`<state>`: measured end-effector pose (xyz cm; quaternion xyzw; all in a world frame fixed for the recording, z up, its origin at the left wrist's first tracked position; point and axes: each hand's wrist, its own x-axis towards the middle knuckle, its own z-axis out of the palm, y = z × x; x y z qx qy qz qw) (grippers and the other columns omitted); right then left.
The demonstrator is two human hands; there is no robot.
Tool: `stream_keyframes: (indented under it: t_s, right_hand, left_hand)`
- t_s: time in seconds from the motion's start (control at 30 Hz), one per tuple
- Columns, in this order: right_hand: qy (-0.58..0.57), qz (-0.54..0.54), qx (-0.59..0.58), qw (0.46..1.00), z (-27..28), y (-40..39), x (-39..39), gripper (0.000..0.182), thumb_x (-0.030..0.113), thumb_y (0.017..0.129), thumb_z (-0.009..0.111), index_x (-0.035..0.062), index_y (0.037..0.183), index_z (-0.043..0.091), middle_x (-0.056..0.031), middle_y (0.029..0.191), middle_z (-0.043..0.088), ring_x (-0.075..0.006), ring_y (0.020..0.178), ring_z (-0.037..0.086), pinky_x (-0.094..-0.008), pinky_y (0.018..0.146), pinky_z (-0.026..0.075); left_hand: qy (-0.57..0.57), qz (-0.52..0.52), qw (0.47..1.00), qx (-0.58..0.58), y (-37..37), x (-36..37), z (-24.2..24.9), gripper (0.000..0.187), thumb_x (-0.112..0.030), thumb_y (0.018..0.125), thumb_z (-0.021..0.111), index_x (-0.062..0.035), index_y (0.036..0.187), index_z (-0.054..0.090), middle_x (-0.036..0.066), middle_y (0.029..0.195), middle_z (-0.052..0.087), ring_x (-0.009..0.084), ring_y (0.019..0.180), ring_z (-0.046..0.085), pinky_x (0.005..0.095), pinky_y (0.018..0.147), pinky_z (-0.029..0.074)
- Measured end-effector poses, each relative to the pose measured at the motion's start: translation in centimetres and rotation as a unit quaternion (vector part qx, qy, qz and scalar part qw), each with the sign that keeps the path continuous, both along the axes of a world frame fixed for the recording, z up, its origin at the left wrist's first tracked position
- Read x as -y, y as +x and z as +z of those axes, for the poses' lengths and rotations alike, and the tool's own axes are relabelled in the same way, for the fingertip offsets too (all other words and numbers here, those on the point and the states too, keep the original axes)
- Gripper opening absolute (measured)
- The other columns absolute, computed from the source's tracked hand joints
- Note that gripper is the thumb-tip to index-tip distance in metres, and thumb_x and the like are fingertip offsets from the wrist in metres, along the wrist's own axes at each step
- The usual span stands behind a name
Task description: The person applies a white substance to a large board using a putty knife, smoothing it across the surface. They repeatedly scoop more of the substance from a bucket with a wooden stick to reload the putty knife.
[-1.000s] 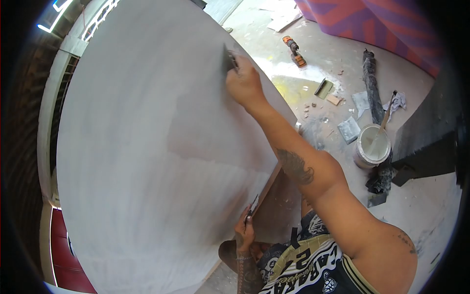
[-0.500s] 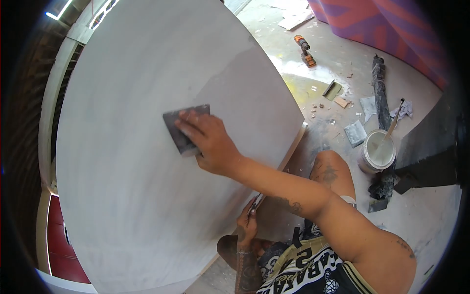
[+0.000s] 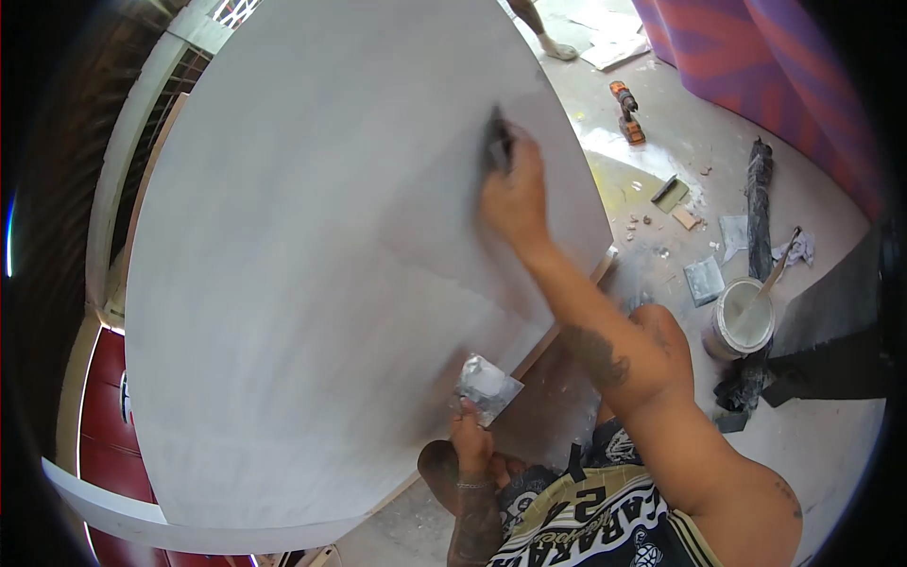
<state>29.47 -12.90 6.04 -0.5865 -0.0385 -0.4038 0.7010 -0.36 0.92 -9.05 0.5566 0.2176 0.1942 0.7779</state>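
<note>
A large grey-white panel fills the middle of the head view. On its upper right, my right hand is closed around a dark flat spreader, seen nearly edge-on and slightly blurred, at the panel's surface. Lower down, by the panel's near edge, my left hand grips a square metal filler plate by its lower side. A white patch, apparently filler, lies on that plate. A slightly darker smoothed area shows on the panel around my right forearm.
On the floor to the right are an orange cordless drill, an olive spreader, and a bucket with a stick in it. A black wrapped roll lies behind the bucket. Another person's foot is at the top.
My right hand has moved up and right across the panel, and its spreader has turned nearly edge-on. My left hand has tilted the filler plate so its face shows. Another person's leg has appeared.
</note>
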Motion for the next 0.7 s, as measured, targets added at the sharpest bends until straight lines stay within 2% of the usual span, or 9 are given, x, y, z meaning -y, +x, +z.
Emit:
stream_keyframes:
  t_s: [0.1, 0.13, 0.27, 0.37, 0.43, 0.53, 0.63, 0.67, 0.7]
  right_hand:
    - [-0.102, 0.024, 0.103, 0.989, 3.3, -6.3, -4.1, 0.060, -0.003, 0.069, 0.058, 0.0007, 0.129, 0.052, -0.0207, 0.133, 0.053, -0.0392, 0.122, 0.050, -0.0490, 0.100, 0.038]
    - [-0.158, 0.048, 0.089, 0.982, 3.1, -8.5, -5.6, 0.067, -0.004, 0.067, 0.056, 0.0018, 0.134, 0.050, -0.0194, 0.138, 0.049, -0.0375, 0.126, 0.047, -0.0482, 0.102, 0.038]
    - [-0.284, 0.131, 0.162, 0.936, 0.8, -11.7, -6.8, 0.067, -0.008, 0.070, 0.058, 0.0032, 0.136, 0.050, -0.0160, 0.142, 0.047, -0.0365, 0.130, 0.046, -0.0462, 0.105, 0.039]
    - [-0.324, 0.224, 0.189, 0.899, -0.9, -12.5, -3.2, 0.073, -0.012, 0.067, 0.060, 0.0052, 0.137, 0.051, -0.0154, 0.144, 0.047, -0.0381, 0.129, 0.047, -0.0452, 0.104, 0.042]
    - [-0.303, 0.351, 0.182, 0.867, -2.6, -13.7, 0.4, 0.072, -0.011, 0.066, 0.060, 0.0053, 0.136, 0.052, -0.0157, 0.143, 0.047, -0.0388, 0.130, 0.046, -0.0452, 0.106, 0.041]
    - [-0.331, 0.411, 0.187, 0.828, -6.7, -16.6, 5.9, 0.071, -0.010, 0.066, 0.059, 0.0066, 0.135, 0.053, -0.0177, 0.142, 0.047, -0.0388, 0.131, 0.045, -0.0444, 0.108, 0.041]
    - [-0.316, 0.400, 0.008, 0.860, -9.9, -18.7, 13.0, 0.073, -0.009, 0.064, 0.059, 0.0085, 0.134, 0.054, -0.0180, 0.139, 0.050, -0.0382, 0.131, 0.046, -0.0440, 0.109, 0.040]
    - [-0.368, 0.342, -0.040, 0.864, -14.3, -19.1, 15.6, 0.074, -0.008, 0.060, 0.060, 0.0096, 0.131, 0.057, -0.0172, 0.137, 0.053, -0.0365, 0.127, 0.050, -0.0433, 0.106, 0.043]
    - [-0.412, 0.295, -0.119, 0.854, -13.4, -20.0, 19.3, 0.068, -0.008, 0.057, 0.058, 0.0084, 0.123, 0.063, -0.0158, 0.131, 0.058, -0.0350, 0.124, 0.052, -0.0418, 0.102, 0.046]
  left_hand:
    - [-0.126, 0.028, 0.992, 0.010, -0.3, -2.6, 0.1, 0.037, -0.026, 0.099, 0.057, -0.0045, 0.129, 0.053, 0.009, 0.123, 0.063, 0.0249, 0.109, 0.063, 0.0419, 0.095, 0.051]
    - [-0.191, 0.037, 0.981, 0.013, 0.1, -2.5, 1.2, 0.032, -0.024, 0.098, 0.056, -0.0082, 0.126, 0.057, 0.007, 0.122, 0.064, 0.0271, 0.112, 0.063, 0.0475, 0.089, 0.056]
    - [-0.291, 0.071, 0.954, 0.011, 0.4, -3.4, 3.4, 0.022, -0.021, 0.096, 0.053, -0.0113, 0.114, 0.062, 0.003, 0.110, 0.069, 0.0234, 0.099, 0.067, 0.0435, 0.078, 0.060]
    - [-0.395, -0.085, 0.914, 0.046, 0.8, -5.3, 2.8, 0.023, -0.021, 0.096, 0.051, -0.0100, 0.114, 0.062, 0.005, 0.109, 0.069, 0.0224, 0.094, 0.067, 0.0406, 0.070, 0.061]
    - [-0.444, -0.118, 0.888, 0.030, 2.3, -3.9, 4.8, 0.024, -0.021, 0.097, 0.050, -0.0091, 0.113, 0.063, 0.007, 0.105, 0.070, 0.0239, 0.092, 0.068, 0.0378, 0.064, 0.061]
    - [-0.480, -0.146, 0.865, -0.027, 4.8, -0.2, 8.9, 0.023, -0.020, 0.096, 0.053, -0.0088, 0.114, 0.063, 0.008, 0.104, 0.070, 0.0236, 0.092, 0.068, 0.0376, 0.063, 0.060]
    - [-0.415, -0.335, 0.845, -0.026, 8.0, 0.1, 7.6, 0.036, -0.019, 0.093, 0.057, -0.0068, 0.126, 0.057, 0.011, 0.116, 0.066, 0.0250, 0.105, 0.064, 0.0433, 0.075, 0.058]
    - [-0.393, -0.314, 0.864, -0.030, 8.7, 1.6, 7.5, 0.036, -0.019, 0.092, 0.057, -0.0054, 0.126, 0.057, 0.011, 0.116, 0.066, 0.0251, 0.106, 0.064, 0.0433, 0.079, 0.057]
    - [-0.367, -0.292, 0.883, -0.033, 9.0, 3.3, 8.4, 0.037, -0.018, 0.092, 0.058, -0.0039, 0.126, 0.057, 0.011, 0.116, 0.066, 0.0252, 0.107, 0.063, 0.0433, 0.082, 0.055]
